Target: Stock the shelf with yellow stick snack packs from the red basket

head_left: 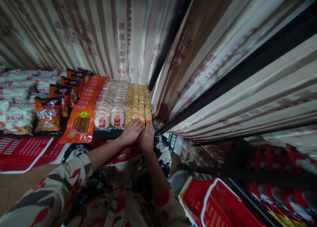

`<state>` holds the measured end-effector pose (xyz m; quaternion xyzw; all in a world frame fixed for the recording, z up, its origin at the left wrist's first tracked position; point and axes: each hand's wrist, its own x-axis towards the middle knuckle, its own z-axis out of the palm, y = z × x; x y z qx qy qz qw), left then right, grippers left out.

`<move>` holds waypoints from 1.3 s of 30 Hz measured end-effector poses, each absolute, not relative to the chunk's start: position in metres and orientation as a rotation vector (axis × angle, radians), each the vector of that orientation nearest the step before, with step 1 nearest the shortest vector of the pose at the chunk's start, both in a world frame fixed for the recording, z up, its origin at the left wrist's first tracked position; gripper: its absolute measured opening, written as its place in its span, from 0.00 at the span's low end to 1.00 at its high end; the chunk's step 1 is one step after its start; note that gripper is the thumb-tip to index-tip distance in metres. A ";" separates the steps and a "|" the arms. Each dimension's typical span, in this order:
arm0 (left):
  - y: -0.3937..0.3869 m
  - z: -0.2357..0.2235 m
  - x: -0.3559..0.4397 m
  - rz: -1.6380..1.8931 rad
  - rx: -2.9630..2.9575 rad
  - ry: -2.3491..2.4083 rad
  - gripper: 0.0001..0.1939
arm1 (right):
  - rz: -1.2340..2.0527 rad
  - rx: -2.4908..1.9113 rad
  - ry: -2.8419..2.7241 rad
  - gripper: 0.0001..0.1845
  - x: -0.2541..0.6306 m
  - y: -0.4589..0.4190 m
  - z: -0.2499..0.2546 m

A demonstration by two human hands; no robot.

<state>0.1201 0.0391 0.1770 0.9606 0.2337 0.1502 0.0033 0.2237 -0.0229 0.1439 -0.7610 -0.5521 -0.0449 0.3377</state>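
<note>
Rows of small yellow wrapped snack packets (138, 101) fill the right end of a dark shelf. My left hand (131, 132) lies over the front of these rows, its fingers stretched out and touching the nearest packets. Close beside it, my right hand (147, 137) rests against the front right packets with its fingers extended. Nothing shows as gripped in either hand, though the fingertips partly cover the packets under them. Just left of the yellow rows stand clear-wrapped round white crackers (117, 116) in two columns.
Left of the crackers lie overlapping orange snack-stick packs (80, 123), orange-and-black snack bags (48, 113) and white snack bags (19, 118). Red baskets (27, 151) sit below the shelf, another red basket (213, 200) at lower right. A black post (170, 42) and pleated curtain (99, 28) stand behind.
</note>
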 end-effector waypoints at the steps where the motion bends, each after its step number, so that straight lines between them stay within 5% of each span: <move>1: 0.039 0.176 0.120 0.476 3.010 0.736 0.16 | -0.113 -1.991 -1.425 0.27 0.225 -0.022 0.144; 39: 0.024 0.150 0.131 0.607 3.130 0.922 0.19 | -0.072 -1.932 -1.403 0.23 0.232 -0.021 0.143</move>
